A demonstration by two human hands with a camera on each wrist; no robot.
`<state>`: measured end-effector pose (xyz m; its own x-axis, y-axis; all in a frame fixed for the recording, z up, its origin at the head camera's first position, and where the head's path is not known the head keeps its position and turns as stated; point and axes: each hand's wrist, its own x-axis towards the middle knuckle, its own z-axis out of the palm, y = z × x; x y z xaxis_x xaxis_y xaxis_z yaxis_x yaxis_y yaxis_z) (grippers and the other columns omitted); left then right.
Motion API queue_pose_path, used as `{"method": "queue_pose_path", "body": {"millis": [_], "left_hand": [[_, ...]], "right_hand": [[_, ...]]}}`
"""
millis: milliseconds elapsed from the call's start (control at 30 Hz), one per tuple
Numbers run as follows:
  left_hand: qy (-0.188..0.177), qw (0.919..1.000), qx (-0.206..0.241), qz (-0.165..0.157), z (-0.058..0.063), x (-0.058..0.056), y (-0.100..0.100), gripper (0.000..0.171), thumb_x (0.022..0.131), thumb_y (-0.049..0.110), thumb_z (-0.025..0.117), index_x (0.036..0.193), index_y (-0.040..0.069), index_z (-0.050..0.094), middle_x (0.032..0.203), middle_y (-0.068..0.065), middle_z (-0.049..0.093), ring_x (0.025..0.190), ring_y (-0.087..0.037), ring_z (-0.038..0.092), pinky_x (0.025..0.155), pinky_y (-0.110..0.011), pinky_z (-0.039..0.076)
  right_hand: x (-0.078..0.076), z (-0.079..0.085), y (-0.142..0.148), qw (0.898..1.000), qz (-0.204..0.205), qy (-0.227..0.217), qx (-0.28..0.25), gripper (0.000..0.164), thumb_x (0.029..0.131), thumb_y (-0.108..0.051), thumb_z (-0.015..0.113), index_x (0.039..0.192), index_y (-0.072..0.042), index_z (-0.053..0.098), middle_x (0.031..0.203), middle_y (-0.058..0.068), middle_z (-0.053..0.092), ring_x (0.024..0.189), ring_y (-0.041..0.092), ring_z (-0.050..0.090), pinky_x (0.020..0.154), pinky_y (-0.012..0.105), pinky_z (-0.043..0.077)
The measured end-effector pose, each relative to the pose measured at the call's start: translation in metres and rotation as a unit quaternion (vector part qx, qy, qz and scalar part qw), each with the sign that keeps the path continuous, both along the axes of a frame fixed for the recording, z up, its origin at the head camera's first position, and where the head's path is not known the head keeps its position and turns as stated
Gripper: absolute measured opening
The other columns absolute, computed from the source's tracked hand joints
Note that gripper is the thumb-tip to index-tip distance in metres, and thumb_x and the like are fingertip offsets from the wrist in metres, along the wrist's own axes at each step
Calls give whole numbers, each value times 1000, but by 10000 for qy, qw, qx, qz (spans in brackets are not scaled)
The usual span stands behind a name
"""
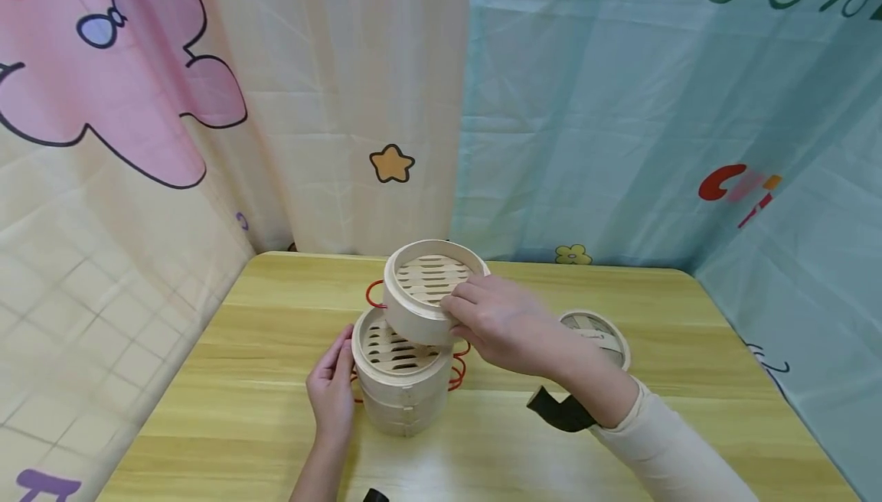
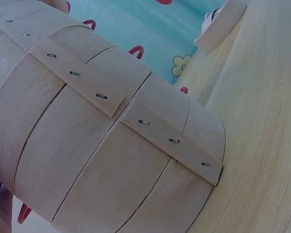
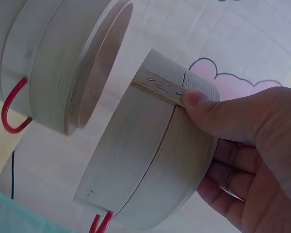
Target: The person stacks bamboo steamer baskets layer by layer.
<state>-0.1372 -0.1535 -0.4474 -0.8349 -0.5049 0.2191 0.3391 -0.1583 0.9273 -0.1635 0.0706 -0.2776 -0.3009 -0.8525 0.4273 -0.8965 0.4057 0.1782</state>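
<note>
A stack of round bamboo steamer baskets (image 1: 406, 399) with red side loops stands on the table, its slatted top facing up. My left hand (image 1: 332, 391) rests against the stack's left side, its fingers fairly straight near the upper rim. In the left wrist view only a bit of that hand shows beside the stapled bamboo wall (image 2: 97, 141). Above the stack, tilted and set slightly back, is another bamboo steamer basket (image 1: 420, 322). My right hand (image 1: 506, 326) grips its right side, with the thumb on the outer wall in the right wrist view and the other fingers partly hidden.
To the right, partly behind my right forearm, lies a round woven bamboo lid (image 1: 599, 326). The wooden table (image 1: 227, 379) reaches back to a printed curtain (image 1: 344, 104). A dark strap (image 1: 561, 410) hangs at my right wrist.
</note>
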Motion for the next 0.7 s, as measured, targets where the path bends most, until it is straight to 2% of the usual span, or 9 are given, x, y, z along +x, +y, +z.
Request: {"method": "queue_pose_path", "body": {"millis": [167, 300, 533, 700], "left_hand": [[90, 9999, 62, -16, -1, -1, 0, 32, 93, 11, 55, 118, -9, 57, 105, 4, 66, 92, -9, 62, 74, -19, 51], [69, 9999, 81, 33, -2, -1, 1, 33, 93, 10, 55, 117, -12, 56, 103, 5, 66, 90, -7, 62, 73, -18, 51], [114, 9998, 145, 81, -4, -2, 1, 33, 92, 9, 55, 117, -12, 55, 105, 6, 66, 97, -6, 60, 81, -18, 48], [103, 9998, 130, 118, -4, -2, 1, 33, 92, 9, 55, 117, -12, 55, 101, 8, 67, 93, -5, 61, 77, -17, 49]], "right_hand": [[4, -5, -16, 9996, 122, 223, 131, 20, 76, -14, 73, 89, -7, 60, 82, 1, 55, 80, 18, 53, 74, 29, 47], [8, -8, -24, 9994, 197, 179, 219, 19, 77, -15, 72, 89, -8, 60, 83, 0, 55, 81, 18, 53, 75, 30, 46], [12, -12, -29, 9990, 206, 190, 334, 20, 77, -18, 72, 89, -9, 59, 84, -1, 56, 83, 17, 53, 76, 29, 46], [13, -13, -30, 9989, 149, 160, 416, 20, 77, -18, 72, 90, -9, 59, 84, -1, 55, 83, 17, 52, 76, 29, 46]]}}
